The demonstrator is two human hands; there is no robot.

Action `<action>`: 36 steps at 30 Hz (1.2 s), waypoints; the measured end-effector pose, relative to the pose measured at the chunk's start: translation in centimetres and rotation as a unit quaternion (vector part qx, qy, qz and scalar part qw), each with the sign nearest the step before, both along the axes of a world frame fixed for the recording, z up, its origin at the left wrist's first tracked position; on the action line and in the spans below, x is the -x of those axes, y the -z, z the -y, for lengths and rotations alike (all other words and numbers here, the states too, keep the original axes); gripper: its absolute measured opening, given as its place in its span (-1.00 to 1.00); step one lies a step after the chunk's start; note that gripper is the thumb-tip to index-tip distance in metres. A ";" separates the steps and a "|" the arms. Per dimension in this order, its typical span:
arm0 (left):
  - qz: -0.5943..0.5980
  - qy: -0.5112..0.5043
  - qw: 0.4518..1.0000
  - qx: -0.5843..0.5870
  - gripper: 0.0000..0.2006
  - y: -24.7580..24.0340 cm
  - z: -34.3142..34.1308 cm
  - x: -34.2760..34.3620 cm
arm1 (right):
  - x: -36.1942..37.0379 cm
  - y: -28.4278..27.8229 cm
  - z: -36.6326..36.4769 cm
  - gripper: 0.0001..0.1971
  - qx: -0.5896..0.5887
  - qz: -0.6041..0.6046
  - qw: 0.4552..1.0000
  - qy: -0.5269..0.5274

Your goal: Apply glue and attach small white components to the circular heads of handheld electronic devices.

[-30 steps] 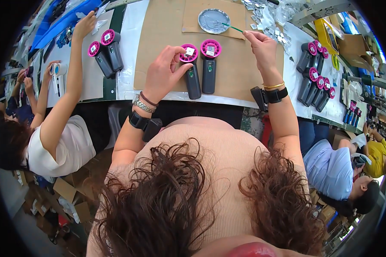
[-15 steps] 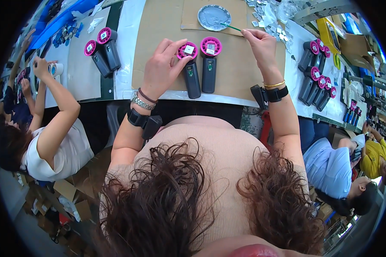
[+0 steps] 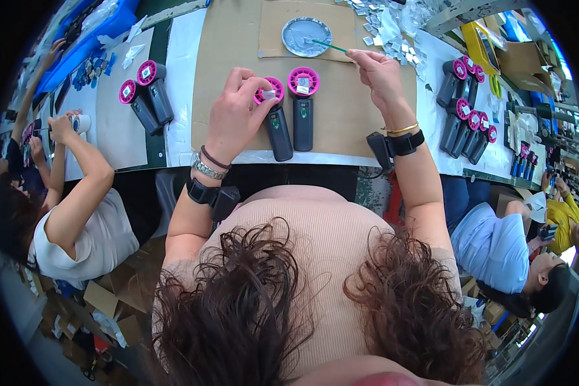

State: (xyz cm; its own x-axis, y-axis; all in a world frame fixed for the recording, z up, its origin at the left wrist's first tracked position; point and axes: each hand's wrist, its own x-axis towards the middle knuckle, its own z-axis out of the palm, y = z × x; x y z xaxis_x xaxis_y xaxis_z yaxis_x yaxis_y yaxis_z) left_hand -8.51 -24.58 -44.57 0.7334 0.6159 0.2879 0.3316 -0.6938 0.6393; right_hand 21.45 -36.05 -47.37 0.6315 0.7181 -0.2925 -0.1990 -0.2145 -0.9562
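My left hand point(image 3: 239, 106) pinches a small square silvery piece point(image 3: 269, 94), which looks tilted over the pink round head of a dark grey handheld fan point(image 3: 278, 136). That fan lies on the cardboard. Beside it, to the right, is a second such fan point(image 3: 303, 122) with a square piece on its pink head. Between the thumb and fingers of my right hand point(image 3: 379, 74) is the end of a thin green stick point(image 3: 331, 46). The stick's other tip rests in the grey paste of a shallow round dish point(image 3: 285, 32) at the far side.
Loose square pieces point(image 3: 402, 53) are scattered right of the cardboard point(image 3: 225, 45). More pink-headed fans lie at left point(image 3: 151, 106) and right point(image 3: 460, 125). A yellow bin point(image 3: 479, 45) stands far right. Co-workers sit on both sides point(image 3: 87, 219).
The square piece lay flat on the left fan's head; now it is tilted between my left fingers. The stick's tip has moved toward the dish's middle. The whole view has shifted slightly.
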 end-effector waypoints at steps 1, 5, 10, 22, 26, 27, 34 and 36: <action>-0.007 0.005 1.000 0.025 -0.79 -0.3 0.3 0.1 | -0.2 0.0 0.1 -0.80 -0.015 -0.016 1.000 0.000; -0.015 0.022 0.998 0.061 -0.83 0.1 0.7 0.6 | -0.2 -0.3 0.2 -0.80 -0.041 -0.012 0.999 0.004; 0.028 0.043 0.998 -0.048 -0.85 1.5 0.4 0.5 | 0.1 0.4 0.2 -0.79 -0.014 0.136 0.990 0.018; 0.052 0.055 0.993 -0.087 -0.88 1.5 0.0 0.2 | -0.6 1.8 -0.1 -0.77 0.008 0.058 0.998 -0.003; 0.050 0.060 0.993 -0.093 -0.89 1.3 -0.2 -0.1 | -0.5 0.1 0.3 -0.78 -0.004 -0.018 1.000 -0.006; 0.048 0.059 0.993 -0.089 -0.89 1.3 -0.1 -0.1 | -0.4 -0.4 0.4 -0.78 -0.010 -0.029 1.000 -0.006; 0.072 0.042 0.993 -0.080 -0.89 1.4 -0.1 -0.7 | 0.2 -0.1 0.7 -0.80 -0.073 0.215 0.974 0.004; 0.080 0.033 0.993 -0.074 -0.89 1.4 0.0 -0.6 | 0.4 0.0 0.5 -0.80 -0.070 0.287 0.955 -0.015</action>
State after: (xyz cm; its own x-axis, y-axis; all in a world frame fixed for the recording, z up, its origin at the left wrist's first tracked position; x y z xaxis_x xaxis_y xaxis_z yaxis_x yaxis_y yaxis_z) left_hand -7.91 -24.59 -45.97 0.7077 0.5105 0.4885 0.1853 -0.8013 0.5689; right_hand 21.05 -36.55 -47.32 0.6382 0.7447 0.1954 0.3700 -0.0741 -0.9261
